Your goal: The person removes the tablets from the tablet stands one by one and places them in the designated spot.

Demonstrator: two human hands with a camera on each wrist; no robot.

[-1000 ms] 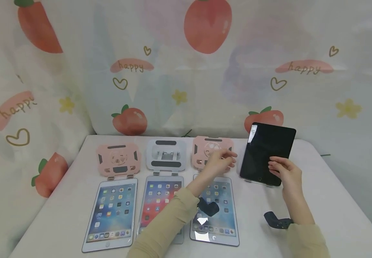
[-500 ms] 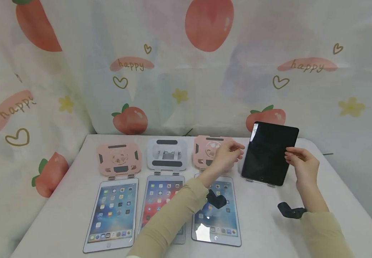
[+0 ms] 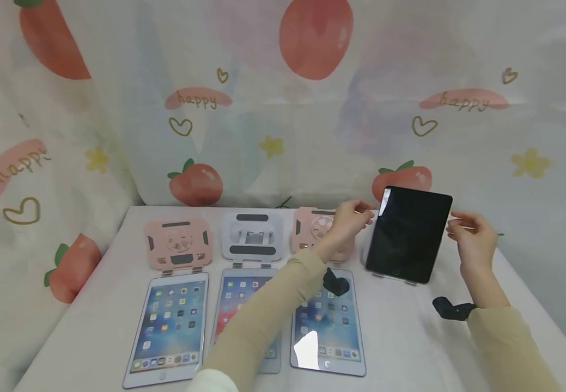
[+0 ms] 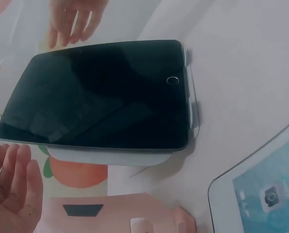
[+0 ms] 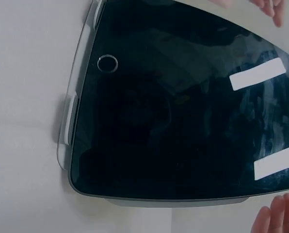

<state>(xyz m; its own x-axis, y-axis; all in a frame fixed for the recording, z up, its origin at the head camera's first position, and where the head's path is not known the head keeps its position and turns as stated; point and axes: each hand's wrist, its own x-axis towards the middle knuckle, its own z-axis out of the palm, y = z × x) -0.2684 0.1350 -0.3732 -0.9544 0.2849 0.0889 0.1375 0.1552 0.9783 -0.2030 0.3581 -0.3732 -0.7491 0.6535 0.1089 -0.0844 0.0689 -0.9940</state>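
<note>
A black tablet [image 3: 410, 234] with a dark screen leans back on a pale stand [image 4: 110, 155], held at its bottom edge by small white clips [image 5: 71, 119]. My left hand [image 3: 348, 224] is at the tablet's upper left edge, fingers loosely bent, fingertips close to the rim in the left wrist view. On the other side, my right hand [image 3: 476, 242] is raised beside the right edge, its fingers relaxed and holding nothing. Most of the stand is hidden behind the tablet.
Left of the black tablet stand two pink stands [image 3: 178, 243] and a light blue stand [image 3: 253, 218]. Before them lie three white tablets [image 3: 170, 326] with lit screens; my left forearm crosses over the middle one. A fruit-patterned cloth [image 3: 243, 43] hangs behind the white table [image 3: 395, 348].
My right hand has moved from in front of the dark screen out to the right edge. The left hand has shifted right and up toward the left edge. The black tablet stays leaning.
</note>
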